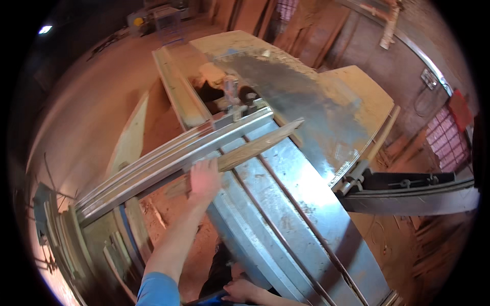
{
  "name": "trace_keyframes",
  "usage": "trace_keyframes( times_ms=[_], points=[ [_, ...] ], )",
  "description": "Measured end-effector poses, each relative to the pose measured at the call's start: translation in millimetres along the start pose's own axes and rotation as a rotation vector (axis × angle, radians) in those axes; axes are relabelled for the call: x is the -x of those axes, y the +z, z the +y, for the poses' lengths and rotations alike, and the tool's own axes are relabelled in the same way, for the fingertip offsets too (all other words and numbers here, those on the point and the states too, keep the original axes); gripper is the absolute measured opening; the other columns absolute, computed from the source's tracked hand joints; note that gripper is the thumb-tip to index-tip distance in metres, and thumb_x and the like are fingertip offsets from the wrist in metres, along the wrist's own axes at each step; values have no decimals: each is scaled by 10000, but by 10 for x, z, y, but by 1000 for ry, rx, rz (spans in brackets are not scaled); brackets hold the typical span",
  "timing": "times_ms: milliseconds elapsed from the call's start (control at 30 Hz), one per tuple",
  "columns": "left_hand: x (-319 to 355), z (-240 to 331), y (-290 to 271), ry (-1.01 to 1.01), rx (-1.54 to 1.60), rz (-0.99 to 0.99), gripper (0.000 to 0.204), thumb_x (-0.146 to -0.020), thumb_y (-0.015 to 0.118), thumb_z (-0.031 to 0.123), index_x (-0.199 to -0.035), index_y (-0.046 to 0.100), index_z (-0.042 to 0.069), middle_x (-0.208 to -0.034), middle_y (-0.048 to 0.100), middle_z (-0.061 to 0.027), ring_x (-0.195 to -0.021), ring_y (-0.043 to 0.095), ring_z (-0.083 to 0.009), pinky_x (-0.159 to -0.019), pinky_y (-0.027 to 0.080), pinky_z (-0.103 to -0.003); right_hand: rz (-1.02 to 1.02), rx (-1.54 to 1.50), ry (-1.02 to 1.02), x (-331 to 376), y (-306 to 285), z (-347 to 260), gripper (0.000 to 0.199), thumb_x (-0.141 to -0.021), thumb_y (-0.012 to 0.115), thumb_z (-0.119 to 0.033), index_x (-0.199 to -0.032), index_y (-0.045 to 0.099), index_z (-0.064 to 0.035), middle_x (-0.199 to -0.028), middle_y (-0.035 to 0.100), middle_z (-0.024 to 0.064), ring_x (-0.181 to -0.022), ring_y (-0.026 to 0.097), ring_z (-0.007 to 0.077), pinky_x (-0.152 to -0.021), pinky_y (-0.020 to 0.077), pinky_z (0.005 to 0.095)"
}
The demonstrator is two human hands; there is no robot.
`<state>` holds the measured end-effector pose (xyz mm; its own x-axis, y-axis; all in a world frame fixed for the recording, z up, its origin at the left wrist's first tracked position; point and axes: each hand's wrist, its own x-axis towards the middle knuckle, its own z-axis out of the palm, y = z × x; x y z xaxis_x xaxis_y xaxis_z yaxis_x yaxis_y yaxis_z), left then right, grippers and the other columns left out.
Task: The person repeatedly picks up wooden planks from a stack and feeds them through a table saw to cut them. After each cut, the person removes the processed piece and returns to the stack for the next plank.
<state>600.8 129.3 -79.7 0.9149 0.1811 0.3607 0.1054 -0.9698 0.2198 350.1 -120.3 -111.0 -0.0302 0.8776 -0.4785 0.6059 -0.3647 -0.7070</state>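
A rough wooden strip [255, 147] lies slantwise across the ribbed metal sliding table [306, 204] of a panel saw, its pointed end toward the far right. My left hand [205, 178] is wrapped over the strip close to its near end, beside the long aluminium fence [178, 155]. Part of the strip is hidden under my palm. Low in the view, close to my body, my right hand [242, 290] has its fingers curled by dark blue cloth; what they hold, if anything, is hidden.
Beyond the sliding table stands the saw's dusty main table [286, 81]. A metal rail with a black bracket [408, 181] juts out at right. Wooden boards [122, 239] are stacked at lower left. Tall panels [311, 35] lean against the far wall.
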Motion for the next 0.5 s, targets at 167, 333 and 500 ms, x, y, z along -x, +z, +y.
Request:
trace_keyframes(
  times_ms=[167, 333, 500],
  points=[
    [-144, -36, 119, -3, -1, 8, 567, -773, 782, 303, -1244, 592, 51, -1119, 603, -113, -1077, 537, -316, -911, 423, -458, -9, 12, 28, -151, 264, 113, 564, -943, 517, -547, -993, 676, -8, -1020, 685, 225, -1026, 624, 414, -883, 483, 603],
    [-311, 83, 155, -37, -2, -31, 572, -768, 789, 289, -1245, 590, 43, -1105, 588, -111, -1081, 530, -306, -898, 431, -444, 185, 53, 0, -69, 183, 7, 542, -874, 566, -560, -836, 750, -52, -834, 731, 195, -857, 713, 393, -807, 560, 483],
    [-415, 103, 234, 1, -6, 67, 563, -763, 796, 280, -1231, 593, 41, -1073, 578, -106, -1074, 527, -306, -883, 441, -437, 267, -45, -45, -34, 171, 11, 553, -878, 563, -553, -814, 724, -27, -816, 719, 195, -809, 693, 406, -776, 549, 498]
  ],
)
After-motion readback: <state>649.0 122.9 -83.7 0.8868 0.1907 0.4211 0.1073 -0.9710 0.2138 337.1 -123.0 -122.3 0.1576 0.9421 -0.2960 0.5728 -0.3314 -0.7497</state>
